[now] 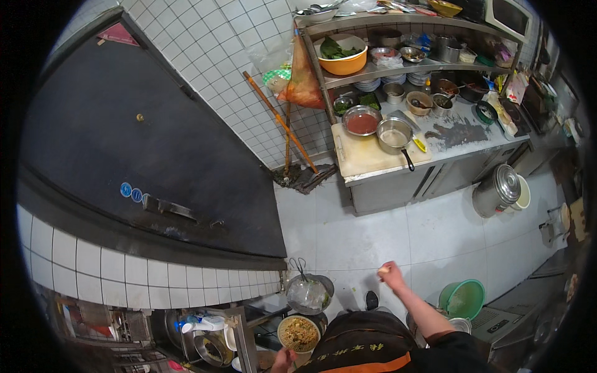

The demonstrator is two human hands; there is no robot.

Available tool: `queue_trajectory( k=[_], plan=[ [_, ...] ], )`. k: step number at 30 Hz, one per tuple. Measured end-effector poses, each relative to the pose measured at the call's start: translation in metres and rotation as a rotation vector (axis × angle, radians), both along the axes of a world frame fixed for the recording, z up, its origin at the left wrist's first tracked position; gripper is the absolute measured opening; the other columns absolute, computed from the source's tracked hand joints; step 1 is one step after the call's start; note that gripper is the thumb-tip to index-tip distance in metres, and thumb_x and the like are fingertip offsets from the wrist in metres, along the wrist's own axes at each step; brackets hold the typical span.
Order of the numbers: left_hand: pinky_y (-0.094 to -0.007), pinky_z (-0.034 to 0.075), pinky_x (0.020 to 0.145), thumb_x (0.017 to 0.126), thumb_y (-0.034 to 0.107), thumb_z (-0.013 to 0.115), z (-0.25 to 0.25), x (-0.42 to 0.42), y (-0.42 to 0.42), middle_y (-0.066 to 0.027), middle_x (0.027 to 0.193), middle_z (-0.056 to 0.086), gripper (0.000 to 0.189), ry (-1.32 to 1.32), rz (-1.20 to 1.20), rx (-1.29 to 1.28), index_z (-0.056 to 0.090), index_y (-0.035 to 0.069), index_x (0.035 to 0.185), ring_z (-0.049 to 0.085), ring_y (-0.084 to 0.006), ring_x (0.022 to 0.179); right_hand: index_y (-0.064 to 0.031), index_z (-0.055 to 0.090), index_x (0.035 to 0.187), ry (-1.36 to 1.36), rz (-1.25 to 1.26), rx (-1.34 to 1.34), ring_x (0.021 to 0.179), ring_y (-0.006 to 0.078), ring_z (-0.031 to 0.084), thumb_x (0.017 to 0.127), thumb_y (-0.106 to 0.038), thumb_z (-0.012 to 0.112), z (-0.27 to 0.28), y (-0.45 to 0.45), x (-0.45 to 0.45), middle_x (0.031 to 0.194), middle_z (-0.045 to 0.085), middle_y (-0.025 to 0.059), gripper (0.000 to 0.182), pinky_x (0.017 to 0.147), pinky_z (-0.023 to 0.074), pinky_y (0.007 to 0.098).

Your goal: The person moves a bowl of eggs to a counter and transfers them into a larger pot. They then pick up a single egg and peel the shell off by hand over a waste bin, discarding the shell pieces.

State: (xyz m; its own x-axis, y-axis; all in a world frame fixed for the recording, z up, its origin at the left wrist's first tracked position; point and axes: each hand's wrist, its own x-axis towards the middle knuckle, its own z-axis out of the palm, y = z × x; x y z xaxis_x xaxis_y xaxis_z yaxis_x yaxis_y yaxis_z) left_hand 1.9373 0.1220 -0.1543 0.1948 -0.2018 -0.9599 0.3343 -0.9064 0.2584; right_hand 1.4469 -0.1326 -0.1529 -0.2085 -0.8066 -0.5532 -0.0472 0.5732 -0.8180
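Over the tiled floor, my right hand (391,274) is closed round a small pale item that I cannot identify. My left hand (283,360) is low in the picture, at the lower edge of a round basket (299,350) filled with chopped brownish food; whether it grips the rim cannot be told. Just beyond that basket stands a bin (308,303) lined with clear plastic, with tongs (301,270) at its far rim. A dark apron (364,338) with an orange band covers my front.
A steel counter (396,171) ahead carries a cutting board (350,161), a saucepan (394,135) and bowls. Mops (280,121) lean by a dark door (116,140). A green bucket (462,300) stands at right, a lidded steel pot (496,191) farther off.
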Motion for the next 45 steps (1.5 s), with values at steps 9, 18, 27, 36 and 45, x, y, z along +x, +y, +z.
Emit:
queue_trajectory(
  k=[9,18,27,36,45],
  plan=[
    [-0.0348,0.052,0.084,0.099,0.024,0.043,-0.052,-0.047,-0.047,-0.0102,0.100,0.062,0.032,0.102,0.161,0.077,0.055,0.001,0.119,0.062,-0.0204,0.093,0.0016,0.056,0.114,-0.155,-0.143,-0.028,0.073,0.0168,0.064,0.082,-0.006,0.068,0.046,-0.111,-0.075,0.089,0.063,0.0094,0.035,0.060,0.0542,0.0285],
    [-0.0367,0.055,0.079,0.095,0.019,0.051,-0.033,-0.057,-0.282,-0.0123,0.101,0.066,0.026,0.244,0.278,-0.324,0.057,0.003,0.114,0.066,-0.0239,0.089,-0.0011,0.054,0.114,0.687,0.397,-0.267,0.084,0.0340,0.066,0.079,-0.025,0.075,0.018,-0.274,-0.045,0.095,0.065,0.0186,0.048,0.075,0.0539,0.0424],
    [-0.0394,0.055,0.079,0.095,0.022,0.050,0.011,-0.051,-0.307,-0.0133,0.096,0.067,0.027,0.095,0.401,-0.399,0.052,0.003,0.115,0.066,-0.0271,0.091,-0.0022,0.058,0.108,0.949,0.577,-0.511,0.092,0.0378,0.059,0.076,-0.014,0.071,0.042,-0.425,-0.048,0.101,0.059,0.0173,0.037,0.081,0.0497,0.0466],
    [-0.0476,0.049,0.088,0.095,0.024,0.049,-0.007,-0.187,-0.142,-0.0188,0.106,0.064,0.027,0.053,0.748,0.098,0.056,0.002,0.109,0.061,-0.0342,0.103,-0.0009,0.060,0.111,0.823,0.646,-0.602,0.096,0.0380,0.058,0.074,-0.010,0.070,0.048,-0.447,-0.064,0.103,0.061,0.0197,0.040,0.083,0.0495,0.0455],
    [-0.0503,0.047,0.096,0.093,0.023,0.056,0.005,-0.301,-0.142,-0.0239,0.117,0.063,0.031,0.084,0.816,0.080,0.057,0.002,0.115,0.059,-0.0364,0.111,-0.0013,0.060,0.110,0.723,0.846,-0.727,0.091,0.0369,0.059,0.071,-0.016,0.073,0.037,-0.471,-0.068,0.098,0.060,0.0178,0.043,0.079,0.0492,0.0450]
  ],
)
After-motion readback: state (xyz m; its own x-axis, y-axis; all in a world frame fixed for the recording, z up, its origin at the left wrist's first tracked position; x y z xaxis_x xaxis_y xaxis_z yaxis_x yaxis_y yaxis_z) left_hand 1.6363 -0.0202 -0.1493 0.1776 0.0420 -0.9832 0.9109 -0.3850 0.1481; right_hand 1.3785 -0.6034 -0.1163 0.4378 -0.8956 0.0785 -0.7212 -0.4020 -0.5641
